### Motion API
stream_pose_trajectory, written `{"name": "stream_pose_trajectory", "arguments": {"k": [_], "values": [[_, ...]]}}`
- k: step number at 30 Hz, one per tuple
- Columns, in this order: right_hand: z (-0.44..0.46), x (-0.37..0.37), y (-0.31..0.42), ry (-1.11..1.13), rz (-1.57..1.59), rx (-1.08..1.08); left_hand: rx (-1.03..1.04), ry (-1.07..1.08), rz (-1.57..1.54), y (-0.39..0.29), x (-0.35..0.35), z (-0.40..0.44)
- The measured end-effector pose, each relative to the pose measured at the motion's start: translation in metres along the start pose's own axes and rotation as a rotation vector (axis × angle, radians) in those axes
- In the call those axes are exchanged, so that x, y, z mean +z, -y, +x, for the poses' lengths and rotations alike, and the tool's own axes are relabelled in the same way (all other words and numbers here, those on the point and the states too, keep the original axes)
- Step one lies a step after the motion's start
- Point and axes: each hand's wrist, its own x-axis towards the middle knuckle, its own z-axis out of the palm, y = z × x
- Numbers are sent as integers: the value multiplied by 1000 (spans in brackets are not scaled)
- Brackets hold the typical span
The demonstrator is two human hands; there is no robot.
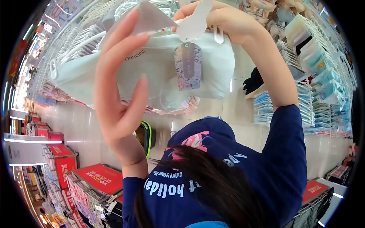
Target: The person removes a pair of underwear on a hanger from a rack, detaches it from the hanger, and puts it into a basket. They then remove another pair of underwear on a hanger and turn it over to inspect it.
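Note:
A pale garment (148,81) with the word "Dancing" hangs stretched out in front of me. From its upper edge hangs a patterned paper tag (188,66) with a barcode. My right hand (224,21) is closed at the top right of the garment, around its white hanger (218,36), partly hidden by a rounded white piece (192,26). In front of the garment's left part is my left hand (119,76), slightly blurred, fingers and thumb apart and nothing between them. Its upper fingertips overlap a greyish sheet (152,19) in view; contact is unclear.
Racks of hanging garments stand at the left (85,41) and right (327,72). A black basket with a green rim (148,138) is on the tiled floor (89,125). Red signs (99,178) top the racks at lower left, and another red sign (313,189) is at lower right.

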Motion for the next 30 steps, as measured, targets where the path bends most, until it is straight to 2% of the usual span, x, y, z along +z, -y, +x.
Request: {"name": "stream_pose_trajectory", "arguments": {"k": [1, 2, 5, 8, 11, 14, 17, 19, 22, 25, 26, 27, 29, 30], "values": [[5, -2, -6, 47, 38, 4, 23, 36, 36, 5, 0, 1], [8, 0, -10, -33, 79, 13, 46, 71, 72, 11, 0, 2], [16, -10, -22, 80, 180, -2, 106, 85, 244, 22, 8, -3], [11, -9, -20, -140, -135, 14, 142, -74, 344, 27, 26, -10], [13, -14, -21, 17, -54, 20, 139, -124, 663, 28, 39, -13], [10, -18, -18, 70, -126, 2, 153, -126, 944, 30, 53, -11], [5, -21, -18, 85, -142, -3, 159, -246, 889, 32, 69, -9], [-3, -21, -19, 83, -143, -36, 234, -385, 782, 36, 80, -8], [-22, -24, -11, 93, -201, -33, 264, -423, 559, 28, 96, -13], [-50, -43, 16, 41, -352, -130, 362, -293, 493, 18, 113, -40], [-63, -51, 30, -95, -443, -45, 363, -233, 475, 18, 119, -47], [-76, -60, 43, -197, -612, -51, 363, -174, 458, 19, 125, -54], [-104, -80, 61, -392, -782, -190, 234, 15, 400, 25, 124, -72], [-118, -89, 75, -465, -805, -100, 136, 145, 334, 31, 121, -78]]}}
